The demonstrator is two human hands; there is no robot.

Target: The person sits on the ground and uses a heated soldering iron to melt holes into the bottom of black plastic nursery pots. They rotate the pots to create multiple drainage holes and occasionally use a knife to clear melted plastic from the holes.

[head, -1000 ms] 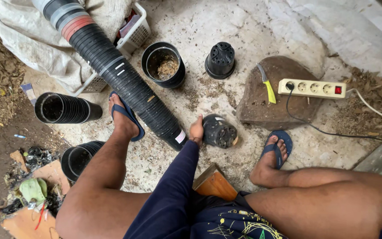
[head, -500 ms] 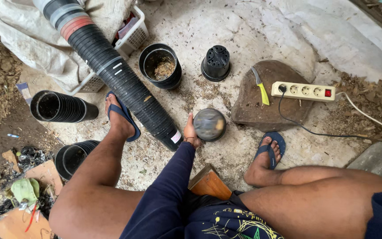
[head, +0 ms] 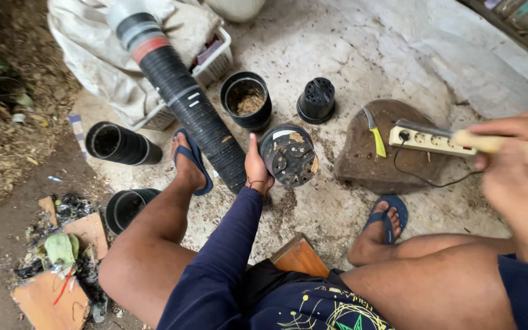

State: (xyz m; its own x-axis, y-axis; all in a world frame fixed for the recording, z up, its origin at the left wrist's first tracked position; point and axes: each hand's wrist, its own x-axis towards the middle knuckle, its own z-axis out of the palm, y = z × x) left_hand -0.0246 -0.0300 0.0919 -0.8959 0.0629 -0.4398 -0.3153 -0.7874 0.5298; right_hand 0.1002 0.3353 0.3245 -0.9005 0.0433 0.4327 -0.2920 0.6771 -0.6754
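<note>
Fingers of the left hand [head: 256,168] clasp a black pot [head: 288,156]; right hand [head: 517,168] grips a wooden handle [head: 508,146].

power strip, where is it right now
In the head view, the power strip lies on the brown stone at right, beside a yellow-handled knife, just beyond the right hand.

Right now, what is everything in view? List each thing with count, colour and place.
Black plastic nursery pot, bottom facing camera: one, centre, in the left hand.
Long stacked column of black pots: one, upper left, lying down.
Open black pot holding debris: one, upright, top centre.
Upturned black pot: one, top centre.
White power strip: one, on the brown stone.
Yellow-handled knife: one, same stone.
Wooden tool handle: one, tan, right.
Left hand: grips pot.
Right hand: grips handle.
</note>
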